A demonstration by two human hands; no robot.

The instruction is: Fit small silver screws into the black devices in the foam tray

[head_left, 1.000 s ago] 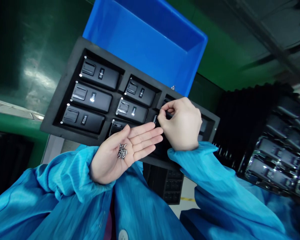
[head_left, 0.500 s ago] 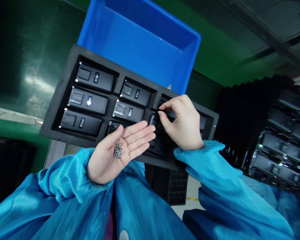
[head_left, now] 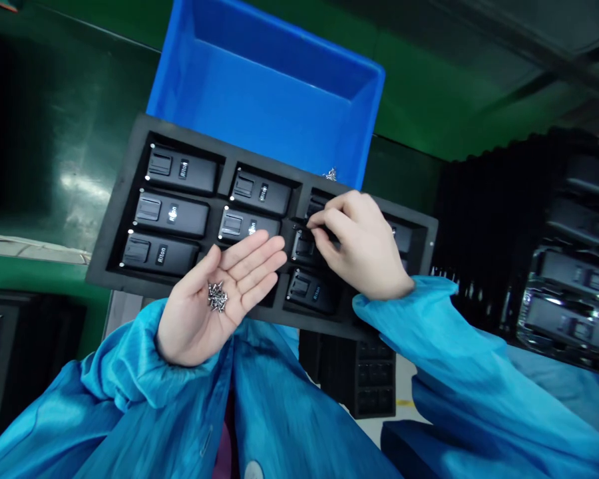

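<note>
My left hand (head_left: 219, 303) lies palm up with its fingers stretched out, and a small pile of metal screws (head_left: 217, 297) rests on the palm. Over the third column of a black foam tray (head_left: 110, 219), my right hand (head_left: 362, 246) pinches thumb and index finger together; whatever is between the tips is too small to make out. The fingertips are at the upper corner of a black device (head_left: 303, 245) in that column. Other black devices marked Riton (head_left: 172, 216) sit in the tray's recesses, many with bright dots at their corners. My hands cover part of the tray.
Behind the tray stands a blue plastic bin (head_left: 264, 100), with more screws (head_left: 331, 174) at its near right corner. Stacked trays of black devices (head_left: 574, 273) stand on the right. Dark trays (head_left: 374, 379) are below the front edge, and others (head_left: 24, 359) at lower left.
My left hand has shifted left with the screws, uncovering more of the tray's third column. My right hand's pinched fingertips have moved slightly left and down. The view has shifted a little.
</note>
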